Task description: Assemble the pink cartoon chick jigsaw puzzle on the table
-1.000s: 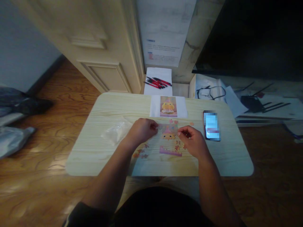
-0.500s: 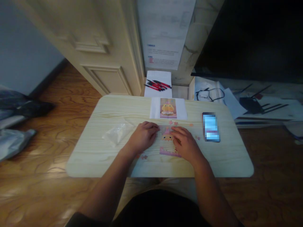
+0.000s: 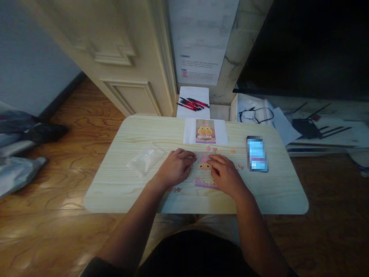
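Observation:
Between my hands lies a partly assembled jigsaw puzzle (image 3: 204, 167), with a yellow face and pink parts in its upper section. A separate pink-purple strip (image 3: 205, 184) of it sits nearer to me. The fingers of my left hand (image 3: 178, 167) are bent and pressed together at the upper left edge; whether they hold a piece is hidden. My right hand (image 3: 227, 172) rests over the right side, fingers stretched out and fingertips touching the upper section. Loose puzzle pieces (image 3: 211, 149) lie beyond it, with more pieces (image 3: 176, 189) beside my left wrist.
A printed picture (image 3: 205, 131) of the yellow figure lies at the table's (image 3: 109, 184) far side. To the left is a clear plastic bag (image 3: 145, 159), to the right a phone (image 3: 257, 154). Red-and-black pens (image 3: 192, 104) lie on white paper behind the table.
The view has shifted slightly. Both hands keep nearly the same places at the puzzle, with only slight finger movement visible.

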`<state>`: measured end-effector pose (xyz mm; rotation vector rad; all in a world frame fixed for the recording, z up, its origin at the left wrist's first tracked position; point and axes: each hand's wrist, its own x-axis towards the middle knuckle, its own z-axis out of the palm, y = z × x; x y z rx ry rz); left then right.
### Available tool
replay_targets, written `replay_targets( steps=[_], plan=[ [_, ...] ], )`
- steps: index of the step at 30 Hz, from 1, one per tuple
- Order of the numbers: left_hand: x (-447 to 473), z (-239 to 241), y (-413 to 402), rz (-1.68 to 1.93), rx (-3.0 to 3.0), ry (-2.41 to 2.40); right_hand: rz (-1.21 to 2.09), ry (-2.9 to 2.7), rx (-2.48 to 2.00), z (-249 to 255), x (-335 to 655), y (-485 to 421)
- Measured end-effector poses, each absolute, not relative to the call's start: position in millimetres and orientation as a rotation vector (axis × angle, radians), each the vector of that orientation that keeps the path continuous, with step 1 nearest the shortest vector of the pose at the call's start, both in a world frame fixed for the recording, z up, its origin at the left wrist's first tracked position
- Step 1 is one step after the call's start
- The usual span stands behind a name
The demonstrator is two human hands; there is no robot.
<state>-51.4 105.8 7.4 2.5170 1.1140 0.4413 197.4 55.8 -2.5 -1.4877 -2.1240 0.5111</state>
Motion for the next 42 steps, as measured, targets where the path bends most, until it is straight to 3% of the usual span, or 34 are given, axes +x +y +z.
replay_targets(
  steps=[27,36,42],
  plan=[
    [-47,19,99,0.299,2.628,1.137,0.474,-2.168,-1.523,2,198,56],
    [-57,11,85,0.523,2.55,1.258,0.433,-2.126,-1.494,3,209,45],
    [-60,4,68,0.467,2.613,1.265,0.443,-2.138,-1.515,-6,208,35]
  ],
)
